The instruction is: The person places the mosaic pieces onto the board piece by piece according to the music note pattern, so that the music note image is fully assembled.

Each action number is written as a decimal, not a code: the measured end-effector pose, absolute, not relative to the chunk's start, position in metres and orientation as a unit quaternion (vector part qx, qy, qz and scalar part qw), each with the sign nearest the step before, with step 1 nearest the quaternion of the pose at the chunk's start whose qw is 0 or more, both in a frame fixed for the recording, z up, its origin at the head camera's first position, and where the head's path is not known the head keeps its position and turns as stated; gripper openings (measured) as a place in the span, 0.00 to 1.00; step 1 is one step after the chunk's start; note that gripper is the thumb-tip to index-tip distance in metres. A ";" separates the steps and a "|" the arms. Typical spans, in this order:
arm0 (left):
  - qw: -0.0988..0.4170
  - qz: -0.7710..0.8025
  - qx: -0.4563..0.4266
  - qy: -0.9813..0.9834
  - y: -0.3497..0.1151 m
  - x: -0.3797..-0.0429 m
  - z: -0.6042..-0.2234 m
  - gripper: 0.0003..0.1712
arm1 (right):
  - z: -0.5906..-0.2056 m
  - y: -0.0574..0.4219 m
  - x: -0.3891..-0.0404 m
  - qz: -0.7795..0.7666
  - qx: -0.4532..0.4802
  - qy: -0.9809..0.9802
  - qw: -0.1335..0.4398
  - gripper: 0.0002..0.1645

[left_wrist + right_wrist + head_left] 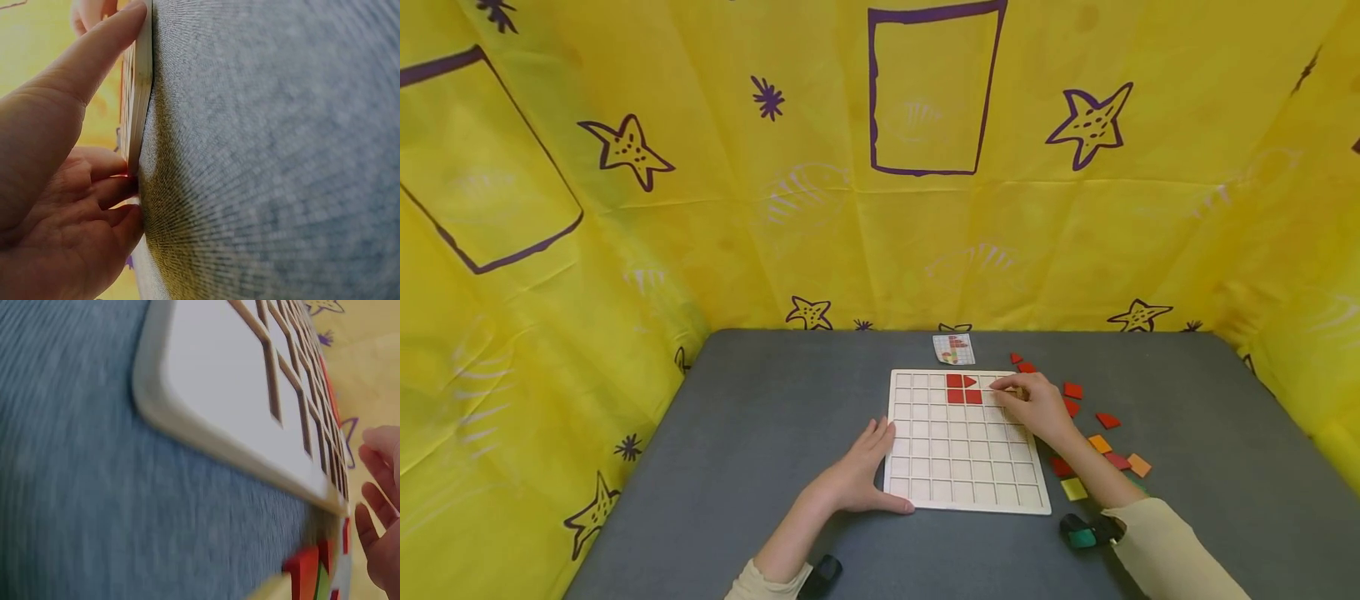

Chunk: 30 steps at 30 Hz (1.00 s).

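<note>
A white square grid board [955,450] lies on the dark grey table. My left hand [857,473] spans its near left corner, fingers along the left edge and thumb at the near edge. In the left wrist view the left hand [69,187] has its thumb and fingertips against the board's side [140,94]. Over the board's far right part, my right hand [1033,408] has thumb and index finger close together; no piece shows between them. Left of those fingertips, a red triangle [970,382] and several red squares [955,397] sit in the grid cells.
A small printed pattern card [953,349] lies beyond the board's far edge. Loose pieces, such as a red square [1072,390], an orange square [1138,464] and a yellow square [1073,489], are scattered right of the board. Yellow patterned cloth [820,250] hangs behind the table.
</note>
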State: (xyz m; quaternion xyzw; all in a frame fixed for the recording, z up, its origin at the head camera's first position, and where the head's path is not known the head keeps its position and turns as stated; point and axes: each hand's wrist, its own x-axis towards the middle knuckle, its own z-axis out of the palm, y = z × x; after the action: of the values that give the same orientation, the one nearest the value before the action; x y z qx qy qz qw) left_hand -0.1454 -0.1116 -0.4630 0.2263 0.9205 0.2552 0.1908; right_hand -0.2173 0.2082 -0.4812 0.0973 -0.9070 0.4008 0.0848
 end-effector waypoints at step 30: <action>0.197 0.259 0.224 0.919 -0.112 -0.145 -0.463 0.68 | -0.479 0.236 -0.267 0.357 0.013 -0.929 0.099 0.19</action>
State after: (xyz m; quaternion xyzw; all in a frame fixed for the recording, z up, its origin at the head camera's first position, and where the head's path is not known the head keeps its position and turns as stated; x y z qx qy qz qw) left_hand -0.1455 -0.1122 -0.4630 0.2240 0.9187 0.2590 0.1968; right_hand -0.2666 0.2364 -0.4793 0.0127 -0.9288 0.3569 0.0986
